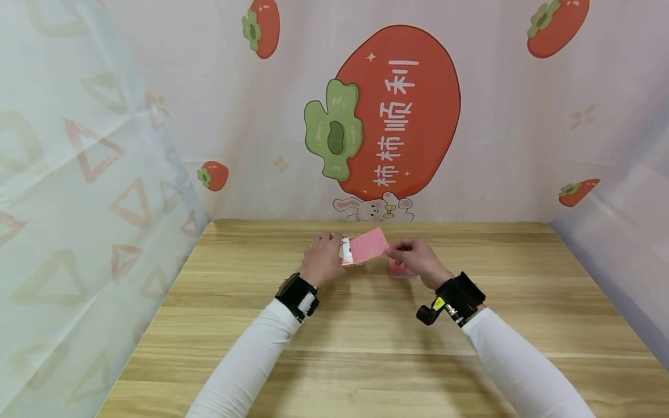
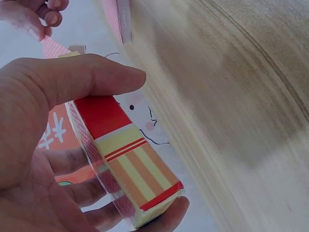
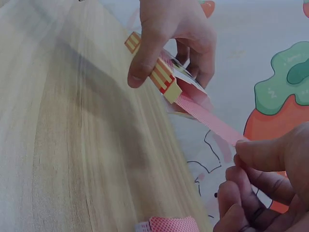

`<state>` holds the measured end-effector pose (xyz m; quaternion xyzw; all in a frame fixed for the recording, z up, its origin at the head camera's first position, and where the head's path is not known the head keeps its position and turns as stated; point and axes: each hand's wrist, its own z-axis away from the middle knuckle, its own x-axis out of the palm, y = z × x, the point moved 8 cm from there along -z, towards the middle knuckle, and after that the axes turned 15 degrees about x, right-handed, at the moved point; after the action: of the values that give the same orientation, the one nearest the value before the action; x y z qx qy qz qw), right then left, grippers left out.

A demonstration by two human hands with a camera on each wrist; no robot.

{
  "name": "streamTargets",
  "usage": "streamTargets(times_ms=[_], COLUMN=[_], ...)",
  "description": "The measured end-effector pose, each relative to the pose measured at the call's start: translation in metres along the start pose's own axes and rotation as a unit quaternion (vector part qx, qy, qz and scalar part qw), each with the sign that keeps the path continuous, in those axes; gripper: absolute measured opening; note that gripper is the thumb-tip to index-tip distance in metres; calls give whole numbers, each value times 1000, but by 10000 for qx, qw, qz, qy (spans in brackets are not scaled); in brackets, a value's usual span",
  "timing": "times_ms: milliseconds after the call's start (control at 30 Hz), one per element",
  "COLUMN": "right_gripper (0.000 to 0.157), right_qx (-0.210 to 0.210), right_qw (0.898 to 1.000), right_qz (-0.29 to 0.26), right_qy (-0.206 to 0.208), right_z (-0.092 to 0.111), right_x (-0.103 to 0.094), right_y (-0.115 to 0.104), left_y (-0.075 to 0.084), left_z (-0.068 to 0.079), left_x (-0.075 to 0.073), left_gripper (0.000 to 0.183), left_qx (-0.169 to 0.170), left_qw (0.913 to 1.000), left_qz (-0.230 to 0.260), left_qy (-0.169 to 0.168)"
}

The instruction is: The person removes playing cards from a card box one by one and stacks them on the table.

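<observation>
My left hand (image 1: 322,258) grips a playing-card box (image 2: 137,162) above the table, thumb along one narrow side and fingers around the other. The box has red, yellow and orange stripes, and its end facing right is open. A pink-patterned playing card (image 1: 370,245) sticks out of that open end. My right hand (image 1: 420,262) pinches the card's far corner between thumb and fingertip. Whether it is one card or a thin few, I cannot tell. Below the right hand, a stack of pink-backed cards (image 1: 401,269) lies on the table, partly covered by that hand in the head view.
The wooden table (image 1: 360,371) spreads out under both arms. At its back edge hangs a pale curtain (image 1: 502,145) printed with persimmons and a rabbit. Another patterned curtain (image 1: 68,244) hangs along the left side. Each wrist wears a black strap with a small device.
</observation>
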<state>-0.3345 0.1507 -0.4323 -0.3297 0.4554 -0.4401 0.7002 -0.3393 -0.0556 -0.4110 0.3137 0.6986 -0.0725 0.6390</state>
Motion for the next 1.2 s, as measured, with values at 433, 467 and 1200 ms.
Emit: streamTargets(times_ms=[433,467,1200], right_gripper=[33,32,27], right_qx=[-469,-470,161], right_qw=[9983,9986,9797], right_qz=[-350,-258,1916], right_qy=[16,-49,-560], right_z=[-10,-12,-44], right_x=[-36,-39,-81], right_y=[-8,-8,28], left_y=[-1,-1,-4], left_z=[2,2,5], left_x=[0,0,1], left_gripper=[61,61,60], left_qx=[31,22,28], left_qw=[10000,9999,9999], left_qz=[-59,-60,-134], left_qy=[-72,-87,-72])
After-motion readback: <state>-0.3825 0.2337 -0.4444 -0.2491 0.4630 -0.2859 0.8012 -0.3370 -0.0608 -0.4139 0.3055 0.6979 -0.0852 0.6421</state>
